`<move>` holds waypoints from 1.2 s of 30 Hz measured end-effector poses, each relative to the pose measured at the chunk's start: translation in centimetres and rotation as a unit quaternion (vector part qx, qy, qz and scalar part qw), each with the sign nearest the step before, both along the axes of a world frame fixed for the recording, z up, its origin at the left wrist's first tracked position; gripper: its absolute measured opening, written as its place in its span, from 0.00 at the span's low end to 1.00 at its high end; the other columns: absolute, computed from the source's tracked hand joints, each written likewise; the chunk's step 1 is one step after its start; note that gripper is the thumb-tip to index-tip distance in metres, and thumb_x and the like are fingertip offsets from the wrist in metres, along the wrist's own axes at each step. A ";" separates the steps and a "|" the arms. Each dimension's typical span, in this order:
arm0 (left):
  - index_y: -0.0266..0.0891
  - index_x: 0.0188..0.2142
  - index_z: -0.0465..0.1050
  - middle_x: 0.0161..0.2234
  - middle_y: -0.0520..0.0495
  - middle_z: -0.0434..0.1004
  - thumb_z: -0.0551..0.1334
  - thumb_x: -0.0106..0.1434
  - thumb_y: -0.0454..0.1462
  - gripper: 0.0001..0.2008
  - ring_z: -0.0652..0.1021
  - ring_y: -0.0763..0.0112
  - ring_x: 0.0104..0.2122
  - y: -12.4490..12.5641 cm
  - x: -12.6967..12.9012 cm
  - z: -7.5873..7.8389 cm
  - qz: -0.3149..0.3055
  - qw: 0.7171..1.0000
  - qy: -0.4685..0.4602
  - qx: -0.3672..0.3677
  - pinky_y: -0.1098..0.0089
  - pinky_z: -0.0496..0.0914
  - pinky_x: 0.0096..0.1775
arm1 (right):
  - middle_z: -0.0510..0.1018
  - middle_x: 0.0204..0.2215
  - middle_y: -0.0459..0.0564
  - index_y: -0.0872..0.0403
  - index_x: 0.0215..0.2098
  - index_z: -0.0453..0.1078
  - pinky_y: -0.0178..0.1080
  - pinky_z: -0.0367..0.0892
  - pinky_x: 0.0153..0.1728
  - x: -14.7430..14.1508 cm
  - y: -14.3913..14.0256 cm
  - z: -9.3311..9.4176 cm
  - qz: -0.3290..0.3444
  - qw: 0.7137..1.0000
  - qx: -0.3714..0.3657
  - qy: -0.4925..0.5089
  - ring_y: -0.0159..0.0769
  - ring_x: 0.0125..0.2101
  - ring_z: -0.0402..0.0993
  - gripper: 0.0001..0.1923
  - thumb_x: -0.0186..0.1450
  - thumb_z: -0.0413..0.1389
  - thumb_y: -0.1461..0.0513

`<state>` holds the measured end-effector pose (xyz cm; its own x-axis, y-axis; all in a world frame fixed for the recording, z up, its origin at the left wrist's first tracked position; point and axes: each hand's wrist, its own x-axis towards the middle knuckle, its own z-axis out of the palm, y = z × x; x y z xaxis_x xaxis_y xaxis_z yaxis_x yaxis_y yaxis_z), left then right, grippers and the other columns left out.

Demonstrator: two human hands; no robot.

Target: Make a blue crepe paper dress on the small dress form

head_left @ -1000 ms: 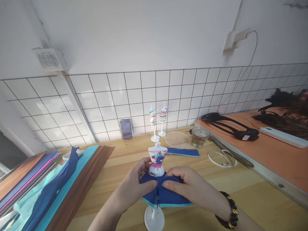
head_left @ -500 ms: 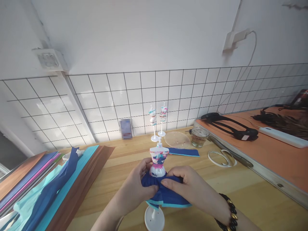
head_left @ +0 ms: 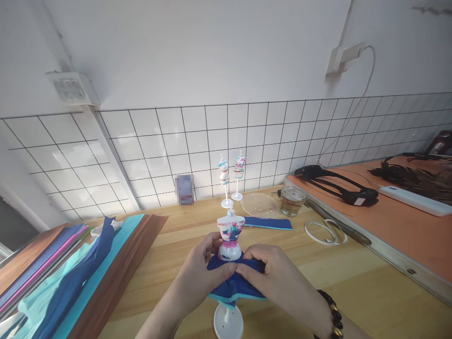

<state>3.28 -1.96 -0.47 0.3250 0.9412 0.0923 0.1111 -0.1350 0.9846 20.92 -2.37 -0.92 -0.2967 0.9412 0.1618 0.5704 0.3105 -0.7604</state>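
A small white mannequin (head_left: pixel 230 235) with pink, blue and teal paint marks stands on a round white base (head_left: pixel 229 324) in front of me. Around its lower body hangs a pleated dark blue paper skirt (head_left: pixel 235 285) with a light blue hem. My left hand (head_left: pixel 208 268) is closed on the skirt's upper left side, thumb pressed at the front. My right hand (head_left: pixel 270 270) pinches the upper right side, its thumb tip meeting the left thumb at the front. Fingers behind the mannequin are partly hidden.
Two small painted mannequins (head_left: pixel 224 172) stand near the tiled wall. A clear round disc (head_left: pixel 259 205), a glass jar (head_left: pixel 293 200), a blue paper strip (head_left: pixel 270 223) and a white tape coil (head_left: pixel 325 232) lie beyond my hands. Coloured paper sheets (head_left: pixel 116 263) are left; an orange board (head_left: pixel 406 226) is right.
My thumbs have come together at the skirt's front. The right side of the skirt is drawn inward, and the mannequin's top has shifted slightly left.
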 end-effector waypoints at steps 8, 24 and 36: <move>0.37 0.45 0.71 0.39 0.44 0.79 0.64 0.54 0.33 0.17 0.75 0.60 0.41 0.2 -0.5 0.5 0.026 0.998 0.063 0.013 0.63 0.64 0.46 | 0.73 0.24 0.44 0.53 0.27 0.70 0.33 0.60 0.26 1.5 0.3 0.3 0.024 0.998 -0.055 0.018 0.33 0.26 0.67 0.08 0.60 0.54 0.59; 0.36 0.47 0.71 0.33 0.46 0.79 0.64 0.53 0.37 0.21 0.76 0.60 0.37 0.4 -1.5 1.2 0.090 0.986 0.135 -0.023 0.63 0.67 0.41 | 0.74 0.42 0.51 0.54 0.50 0.66 0.40 0.69 0.41 5.3 3.5 -2.9 -0.026 0.996 0.008 0.081 0.37 0.39 0.72 0.18 0.60 0.52 0.62; 0.37 0.42 0.74 0.32 0.48 0.78 0.70 0.47 0.44 0.23 0.77 0.62 0.34 1.1 -2.9 0.9 0.059 0.996 0.014 -0.073 0.67 0.70 0.35 | 0.81 0.39 0.61 0.59 0.43 0.73 0.46 0.74 0.39 7.4 -0.9 -15.0 -0.065 0.921 0.225 -0.311 0.48 0.39 0.78 0.26 0.51 0.44 0.77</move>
<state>0.39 -0.90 0.43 0.2125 0.9756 -0.0556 0.1457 0.0246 0.9890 28.34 -3.26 -15.89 -0.3539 0.8542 0.3810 0.9067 0.4133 -0.0845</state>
